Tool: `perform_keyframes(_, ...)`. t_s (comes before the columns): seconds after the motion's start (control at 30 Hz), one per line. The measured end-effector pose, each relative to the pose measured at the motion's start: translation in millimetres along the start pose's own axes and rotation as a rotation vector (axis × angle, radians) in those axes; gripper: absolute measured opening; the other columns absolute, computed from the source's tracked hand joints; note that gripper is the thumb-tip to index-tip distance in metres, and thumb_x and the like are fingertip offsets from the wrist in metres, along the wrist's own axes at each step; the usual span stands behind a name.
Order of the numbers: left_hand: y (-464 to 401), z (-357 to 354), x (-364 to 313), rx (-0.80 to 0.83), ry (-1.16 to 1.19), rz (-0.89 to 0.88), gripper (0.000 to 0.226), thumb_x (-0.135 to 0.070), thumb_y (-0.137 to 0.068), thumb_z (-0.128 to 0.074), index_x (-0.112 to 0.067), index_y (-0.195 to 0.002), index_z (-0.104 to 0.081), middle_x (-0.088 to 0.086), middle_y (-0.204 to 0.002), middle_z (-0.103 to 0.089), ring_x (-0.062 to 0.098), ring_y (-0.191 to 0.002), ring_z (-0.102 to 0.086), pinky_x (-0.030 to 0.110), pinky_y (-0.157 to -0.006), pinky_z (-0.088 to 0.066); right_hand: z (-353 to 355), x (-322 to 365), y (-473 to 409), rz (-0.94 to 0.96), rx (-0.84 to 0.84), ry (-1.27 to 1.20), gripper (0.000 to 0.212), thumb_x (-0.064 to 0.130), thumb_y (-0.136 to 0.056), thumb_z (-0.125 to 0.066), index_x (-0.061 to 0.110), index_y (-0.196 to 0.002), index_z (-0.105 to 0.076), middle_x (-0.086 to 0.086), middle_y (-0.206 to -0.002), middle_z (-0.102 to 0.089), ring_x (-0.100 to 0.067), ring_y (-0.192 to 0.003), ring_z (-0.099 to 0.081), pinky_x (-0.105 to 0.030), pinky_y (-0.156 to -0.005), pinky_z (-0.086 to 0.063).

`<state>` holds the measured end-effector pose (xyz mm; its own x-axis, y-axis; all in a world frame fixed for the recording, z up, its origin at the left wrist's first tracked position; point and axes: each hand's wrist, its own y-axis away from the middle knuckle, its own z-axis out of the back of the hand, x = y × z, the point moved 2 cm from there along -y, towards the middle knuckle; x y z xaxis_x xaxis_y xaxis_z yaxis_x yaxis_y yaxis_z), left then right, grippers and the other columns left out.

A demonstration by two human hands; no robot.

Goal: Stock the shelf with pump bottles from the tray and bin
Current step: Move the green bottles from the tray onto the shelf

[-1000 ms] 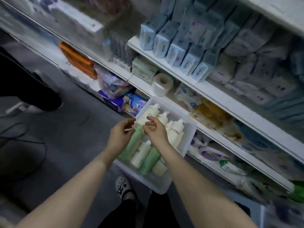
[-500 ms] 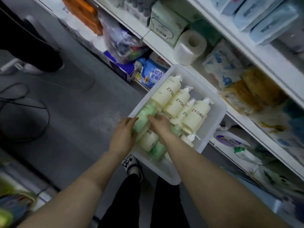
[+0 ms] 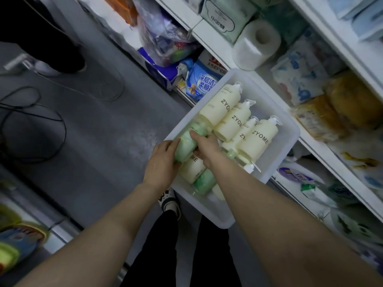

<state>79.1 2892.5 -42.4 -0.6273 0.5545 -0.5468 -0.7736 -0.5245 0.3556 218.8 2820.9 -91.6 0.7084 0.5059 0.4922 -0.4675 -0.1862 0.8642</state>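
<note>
Shelves (image 3: 217,41) full of packs and paper rolls run along the right, with grey floor on the left. Low down, a white tray (image 3: 288,141) sticks out from the shelf edge, and pump bottles lie flat in it. Both hands are on one green bottle (image 3: 185,145) at the tray's left edge. The left hand (image 3: 161,162) curls round its side, and the right hand (image 3: 206,147) holds it from above. This looks like the picking-up step. Next, the bottle has to be lifted out and stood up on a shelf. Cream bottles (image 3: 257,139) fill the far right part.
</note>
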Motion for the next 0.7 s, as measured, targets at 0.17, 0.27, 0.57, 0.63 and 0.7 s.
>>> perform_keyframes(0.17,0.3,5.8,-8.6,0.198,0.026,0.053,0.071,-0.022,-0.079,-0.073,-0.014,-0.143,-0.043,0.009,-0.137,-0.052,0.030,-0.122,-0.050,0.034,-0.099,-0.040,25.3,-3.9,26.2,0.043,0.032,0.008,0.052,0.035,-0.087,-0.072,0.017,-0.132,-0.054,0.000,-0.122,-0.066,-0.019,-0.107,-0.065,-0.038,-0.093,-0.055)
perform_keyframes(0.27,3.3,15.5,-25.0,0.326,0.103,0.086,0.071,-0.025,-0.080,-0.073,-0.016,-0.143,-0.042,0.006,-0.135,-0.056,0.025,-0.119,-0.054,0.032,-0.097,-0.044,47.0,7.8,49.6,0.085,0.048,-0.022,0.046,0.031,-0.089,-0.072,0.017,-0.129,-0.054,0.000,-0.122,-0.066,-0.021,-0.109,-0.065,-0.042,-0.097,-0.054)
perform_keyframes(0.57,7.9,72.8,-99.4,0.403,0.371,0.025,0.072,-0.021,-0.070,-0.085,-0.018,-0.134,-0.053,0.002,-0.115,-0.065,0.016,-0.100,-0.063,0.029,-0.086,-0.052,101.5,70.8,138.1,0.247,0.127,-0.072,0.044,0.028,-0.086,-0.075,0.014,-0.126,-0.060,-0.005,-0.116,-0.072,-0.022,-0.106,-0.070,-0.046,-0.098,-0.054)
perform_keyframes(0.63,11.3,89.1,-117.8,0.377,0.377,-0.014,0.072,-0.021,-0.068,-0.086,-0.021,-0.133,-0.053,0.000,-0.112,-0.065,0.015,-0.101,-0.062,0.030,-0.086,-0.052,110.9,84.2,159.2,0.286,0.144,-0.124,0.046,0.024,-0.088,-0.074,0.009,-0.129,-0.058,-0.008,-0.118,-0.072,-0.022,-0.108,-0.069,-0.044,-0.100,-0.053)
perform_keyframes(0.7,14.6,105.0,-132.9,0.341,0.384,-0.052,0.073,-0.030,-0.061,-0.088,-0.026,-0.127,-0.056,-0.002,-0.108,-0.067,0.015,-0.099,-0.063,0.035,-0.088,-0.054,119.4,97.8,180.0,0.326,0.161,-0.171,0.049,0.018,-0.089,-0.073,0.005,-0.132,-0.055,-0.011,-0.121,-0.069,-0.023,-0.112,-0.067,-0.044,-0.102,-0.051)
